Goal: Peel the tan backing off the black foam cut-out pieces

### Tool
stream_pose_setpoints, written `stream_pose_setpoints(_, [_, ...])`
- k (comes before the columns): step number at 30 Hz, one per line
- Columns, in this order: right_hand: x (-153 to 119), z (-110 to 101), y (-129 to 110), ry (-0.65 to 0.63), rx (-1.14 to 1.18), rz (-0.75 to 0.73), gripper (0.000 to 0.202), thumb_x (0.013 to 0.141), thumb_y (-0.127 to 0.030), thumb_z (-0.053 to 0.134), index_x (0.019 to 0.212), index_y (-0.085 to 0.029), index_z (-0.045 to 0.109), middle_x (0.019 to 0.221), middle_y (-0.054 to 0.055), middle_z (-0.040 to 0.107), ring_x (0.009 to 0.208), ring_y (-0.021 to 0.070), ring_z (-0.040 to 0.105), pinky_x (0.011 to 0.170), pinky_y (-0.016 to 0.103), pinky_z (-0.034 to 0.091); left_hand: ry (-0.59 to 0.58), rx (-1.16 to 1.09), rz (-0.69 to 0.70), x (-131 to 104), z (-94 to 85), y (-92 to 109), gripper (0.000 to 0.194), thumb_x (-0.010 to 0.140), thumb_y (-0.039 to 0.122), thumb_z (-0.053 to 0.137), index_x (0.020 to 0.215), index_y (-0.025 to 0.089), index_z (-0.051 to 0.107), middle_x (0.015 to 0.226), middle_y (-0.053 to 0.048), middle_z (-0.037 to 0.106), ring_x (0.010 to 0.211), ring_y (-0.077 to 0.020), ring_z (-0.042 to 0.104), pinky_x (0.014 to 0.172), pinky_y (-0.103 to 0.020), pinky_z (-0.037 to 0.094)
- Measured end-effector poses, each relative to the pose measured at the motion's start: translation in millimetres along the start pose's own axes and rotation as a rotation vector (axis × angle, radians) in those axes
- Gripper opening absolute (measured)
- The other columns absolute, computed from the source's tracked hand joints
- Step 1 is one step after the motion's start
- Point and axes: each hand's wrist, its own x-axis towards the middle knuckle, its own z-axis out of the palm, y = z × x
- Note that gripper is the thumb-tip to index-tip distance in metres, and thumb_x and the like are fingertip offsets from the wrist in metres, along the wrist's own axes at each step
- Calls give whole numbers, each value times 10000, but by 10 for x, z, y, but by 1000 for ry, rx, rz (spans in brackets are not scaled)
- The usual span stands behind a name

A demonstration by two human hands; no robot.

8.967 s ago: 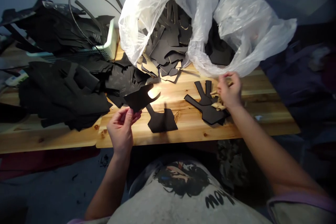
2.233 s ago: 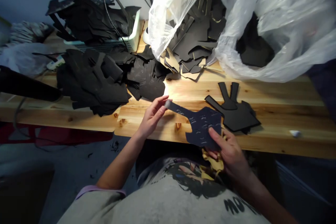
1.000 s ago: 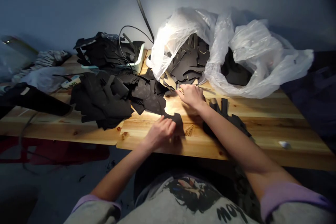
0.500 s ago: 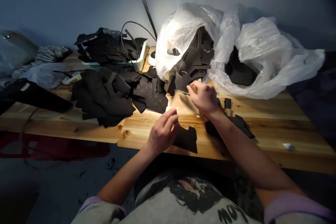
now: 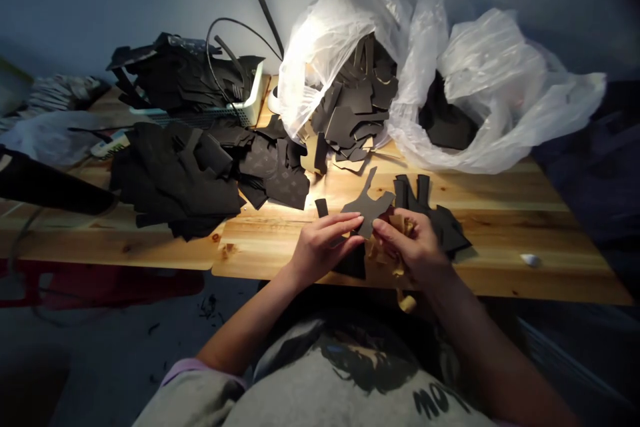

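A dark grey cut piece (image 5: 367, 205) with a forked outline is held between both hands above the wooden table (image 5: 500, 227). My left hand (image 5: 323, 247) pinches its left side between thumb and fingers. My right hand (image 5: 413, 240) grips the piece's right side with the thumb on top. Crumpled tan strips (image 5: 393, 250) hang from around the right fingers, and one end drops past the table's front edge. Beneath my left hand lies a black piece (image 5: 353, 263), partly covered. More black pieces (image 5: 445, 223) rest just beyond my right hand.
Black pieces (image 5: 175, 180) are heaped on the left, before a pale basket (image 5: 255, 103) filled with more. White plastic bags (image 5: 320, 47) at the back hold dark pieces. A black tool-like object (image 5: 55, 180) juts in from the left. A small white item (image 5: 530, 259) lies right.
My right hand has come back from the open bag towards my left hand, and both now hold a grey piece. Tan strips show at my right hand. The camera view has shifted slightly.
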Motion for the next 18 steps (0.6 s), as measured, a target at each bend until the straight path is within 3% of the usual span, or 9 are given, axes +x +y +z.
stream_pose_setpoints(5, [-84,206,-149,28,89,-28,385,870,-457,718,645,-186,564,493,-49,455,427,78,366,409,204,331,84,-340,-277,18,22,220,182,851,281,798,1006,189,776,963,-70,778,810,-191,752,704,-275,638])
stream_pose_setpoints(8, [-94,268,-169,33,87,-29,385,863,-457,713,640,-190,550,493,-50,452,427,81,383,422,206,340,66,-515,-411,15,-3,293,194,837,314,810,978,185,779,930,-66,776,798,-197,747,711,-282,632])
stream_pose_setpoints(14, [-138,304,-82,44,105,6,373,835,-440,720,623,-194,536,488,-51,439,437,80,350,425,205,302,34,-519,-539,-11,-40,334,250,877,408,757,841,161,739,899,-83,756,787,-190,717,719,-283,614])
stream_pose_setpoints(18, [-200,275,-30,95,252,127,354,789,-407,722,612,-202,494,480,-58,408,415,75,334,401,199,274,102,-583,-656,-54,-95,274,333,865,476,755,781,166,667,779,-34,699,673,-147,676,657,-264,618])
